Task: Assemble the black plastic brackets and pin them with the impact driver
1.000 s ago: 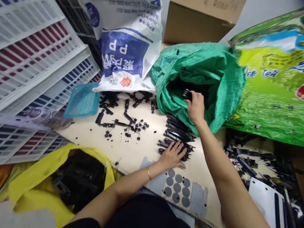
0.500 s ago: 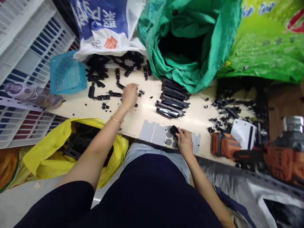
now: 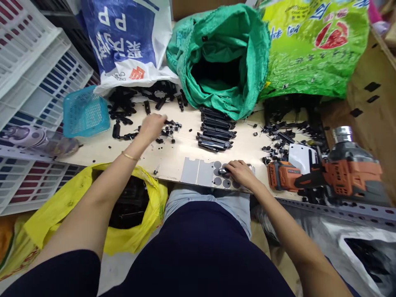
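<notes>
My left hand (image 3: 151, 126) reaches over a scatter of small black screws and pins (image 3: 168, 131) on the wooden board (image 3: 182, 154); its fingers are curled and blurred, and what they hold is hidden. My right hand (image 3: 239, 172) rests at the board's near edge on a grey sheet with round holes (image 3: 201, 173), closed on a small dark part (image 3: 222, 170). A neat stack of long black plastic parts (image 3: 215, 130) lies between the hands, in front of an open green sack (image 3: 216, 62).
A blue mesh basket (image 3: 85, 111) sits at the left by white crates (image 3: 34, 62). A white and blue bag (image 3: 130, 41) and a bright green bag (image 3: 309, 45) stand at the back. An orange cordless driver (image 3: 337, 173) lies right. A yellow bag of black parts (image 3: 123, 206) hangs below.
My right hand left the green sack and came down to the grey sheet with a dark part. My left hand went from the black stack over to the small screws on the left.
</notes>
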`<state>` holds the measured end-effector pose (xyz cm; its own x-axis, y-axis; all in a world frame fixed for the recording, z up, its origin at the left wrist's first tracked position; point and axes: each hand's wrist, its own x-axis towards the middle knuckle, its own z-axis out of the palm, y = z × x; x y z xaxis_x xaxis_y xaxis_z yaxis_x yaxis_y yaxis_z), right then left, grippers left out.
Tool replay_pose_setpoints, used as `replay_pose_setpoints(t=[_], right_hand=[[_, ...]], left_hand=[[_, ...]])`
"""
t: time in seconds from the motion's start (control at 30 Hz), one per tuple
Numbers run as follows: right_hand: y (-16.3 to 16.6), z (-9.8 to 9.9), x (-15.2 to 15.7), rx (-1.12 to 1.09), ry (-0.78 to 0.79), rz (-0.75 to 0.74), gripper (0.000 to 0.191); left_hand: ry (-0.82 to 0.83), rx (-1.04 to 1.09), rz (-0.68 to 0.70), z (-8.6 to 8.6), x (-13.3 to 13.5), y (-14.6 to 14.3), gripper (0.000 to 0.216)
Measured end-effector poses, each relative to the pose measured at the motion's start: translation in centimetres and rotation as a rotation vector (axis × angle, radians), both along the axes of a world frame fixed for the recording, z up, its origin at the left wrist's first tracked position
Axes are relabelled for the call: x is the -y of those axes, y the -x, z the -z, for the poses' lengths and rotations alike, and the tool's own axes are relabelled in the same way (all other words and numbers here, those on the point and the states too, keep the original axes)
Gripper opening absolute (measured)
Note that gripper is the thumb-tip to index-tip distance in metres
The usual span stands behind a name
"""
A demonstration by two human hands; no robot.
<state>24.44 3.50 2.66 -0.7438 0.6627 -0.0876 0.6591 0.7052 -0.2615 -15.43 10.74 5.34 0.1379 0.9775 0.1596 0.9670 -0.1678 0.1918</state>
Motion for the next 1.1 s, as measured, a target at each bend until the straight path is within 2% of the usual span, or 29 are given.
replay_pose_setpoints(t=[0.07, 0.13, 0.17, 0.23, 0.3, 0.37, 0.43, 0.5, 0.57, 0.63, 0.7, 0.83, 0.97, 1.1], right_hand=[[0.1, -0.2, 0.3, -0.056, 0.015, -0.102, 0.028], [0.3, 0.0, 0.7, -0.127, 0.049, -0.161, 0.035], [0.3, 0.2, 0.9, -0.161, 0.075, -0.177, 0.038], [0.4, 0.6, 1.5, -0.244, 0.122, -0.177, 0.041], [0.4, 0.8, 2.1, -0.355, 0.129, -0.098, 0.04], [0.7, 0.9, 2.5, -0.472, 0.061, 0.124, 0.033], [1.5, 1.1, 2.7, -0.538, -0.06, 0.47, 0.029], [2.9, 1.7, 2.5, -0.507, -0.145, 0.775, 0.041], [4.1, 2.5, 2.1, -0.44, -0.141, 0.913, 0.055], [4.6, 3.1, 1.7, -0.423, -0.075, 0.89, 0.057], [4.3, 3.2, 1.6, -0.433, -0.02, 0.802, 0.055], [4.8, 2.6, 2.3, -0.33, -0.04, 0.645, 0.057], [7.3, 2.7, 2.7, -0.212, -0.033, 0.579, 0.061], [6.7, 3.3, 2.7, -0.292, 0.098, 0.535, 0.068]], left_hand=[[0.035, 0.026, 0.158, 0.7, 2.9, -3.9, 0.021], [0.111, 0.149, 0.476, 2.3, 5.8, -7.9, 0.022], [0.137, 0.202, 0.564, 3.1, 7.1, -9.5, 0.023], [0.162, 0.291, 0.615, 4.6, 9.1, -11.6, 0.033], [0.138, 0.366, 0.566, 5.4, 10.3, -12.2, 0.042], [0.066, 0.439, 0.422, 5.5, 11.1, -12.4, 0.042], [-0.005, 0.483, 0.169, 5.5, 11.5, -13.0, 0.036], [-0.015, 0.448, -0.107, 5.7, 11.7, -14.4, 0.045], [0.021, 0.364, -0.265, 6.2, 11.6, -15.8, 0.05], [0.041, 0.345, -0.278, 6.7, 11.6, -16.7, 0.037], [0.022, 0.427, -0.19, 7.1, 11.6, -16.9, 0.026], [-0.002, 0.538, -0.005, 7.6, 11.8, -17.1, 0.025], [0.039, 0.438, 0.005, 8.2, 11.5, -18.8, 0.023], [0.016, 0.451, 0.007, 8.6, 11.3, -19.5, 0.024]])
